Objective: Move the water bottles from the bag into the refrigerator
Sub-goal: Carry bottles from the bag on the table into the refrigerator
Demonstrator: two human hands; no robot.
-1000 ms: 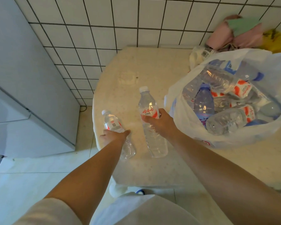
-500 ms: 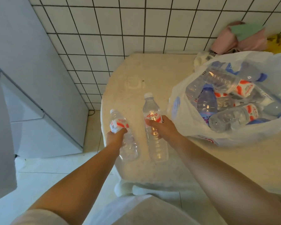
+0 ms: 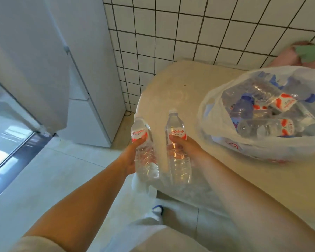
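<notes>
The left hand point(image 3: 133, 157) grips one clear plastic water bottle with a red label point(image 3: 143, 148) and the right hand point(image 3: 187, 150) grips a taller one point(image 3: 177, 150), fingers curled round the middle, both just off the edge of the beige round table point(image 3: 171, 82); the bottles look full, so rather heavy, with thin smooth walls that probably dent, and the ribbed waist seems the best hold. More bottles lie in the white thin plastic bag point(image 3: 262, 148) on the table; the white refrigerator point(image 3: 91, 70) stands left, its open door point(image 3: 29, 57) near the path.
</notes>
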